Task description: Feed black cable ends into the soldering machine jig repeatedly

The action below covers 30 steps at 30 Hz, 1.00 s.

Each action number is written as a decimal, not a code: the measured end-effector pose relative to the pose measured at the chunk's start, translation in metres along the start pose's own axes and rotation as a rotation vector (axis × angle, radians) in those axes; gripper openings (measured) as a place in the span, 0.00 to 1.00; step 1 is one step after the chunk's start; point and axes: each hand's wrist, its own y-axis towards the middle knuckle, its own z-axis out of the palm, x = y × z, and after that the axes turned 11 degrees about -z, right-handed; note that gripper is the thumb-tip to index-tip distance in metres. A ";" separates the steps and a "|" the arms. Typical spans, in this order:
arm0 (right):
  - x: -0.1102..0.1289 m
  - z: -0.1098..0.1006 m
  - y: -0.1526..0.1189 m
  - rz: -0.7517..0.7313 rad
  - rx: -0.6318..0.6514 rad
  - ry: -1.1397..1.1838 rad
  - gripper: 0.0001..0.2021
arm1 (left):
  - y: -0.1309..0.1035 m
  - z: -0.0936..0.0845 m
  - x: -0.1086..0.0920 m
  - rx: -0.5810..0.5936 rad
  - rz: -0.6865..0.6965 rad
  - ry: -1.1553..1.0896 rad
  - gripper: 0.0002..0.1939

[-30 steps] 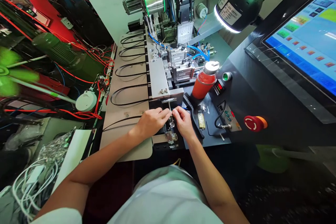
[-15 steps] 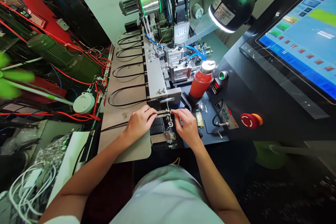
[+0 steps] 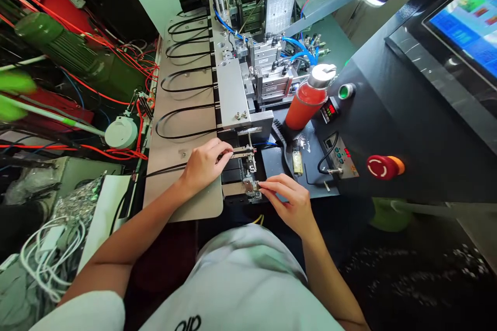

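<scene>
My left hand [image 3: 207,163] is closed, thumb and fingertips pinching a black cable [image 3: 166,170] that runs in from the left across the beige plate [image 3: 182,207]. Its tip reaches a small metal fixture [image 3: 249,158] with a slotted clamp. Nearer to me, my right hand [image 3: 289,201] has its fingertips pressed together at the right side of a second small metal fixture [image 3: 253,190]. Whatever lies between those fingertips is too small or hidden to make out. More black cable loops [image 3: 186,121] lie on the plate, their ends under a metal bar [image 3: 232,90].
A red bottle [image 3: 306,106], a black brush [image 3: 285,147] and a hex key [image 3: 310,178] lie beside the fixtures on the dark bench. Further right are a small control box [image 3: 340,155] and a red emergency-stop button [image 3: 382,166]. Pneumatic cylinders [image 3: 272,83] stand behind.
My right hand has moved from the upper fixture toward me to the lower one. My left hand stays at the cable. The whole view has shifted closer.
</scene>
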 end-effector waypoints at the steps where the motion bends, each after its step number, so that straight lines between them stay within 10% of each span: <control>1: -0.001 0.001 0.001 -0.014 -0.003 0.000 0.08 | 0.000 0.000 0.000 0.002 0.001 0.000 0.06; 20: 0.024 -0.032 -0.010 0.084 -0.270 -0.160 0.09 | 0.001 -0.002 -0.004 0.006 -0.028 0.019 0.05; 24: 0.028 -0.044 -0.014 0.122 -0.263 -0.149 0.08 | 0.003 -0.038 0.017 -0.032 -0.045 0.155 0.13; 30: 0.014 -0.045 -0.020 0.167 -0.082 -0.079 0.05 | -0.015 -0.138 0.095 0.074 -0.383 0.348 0.27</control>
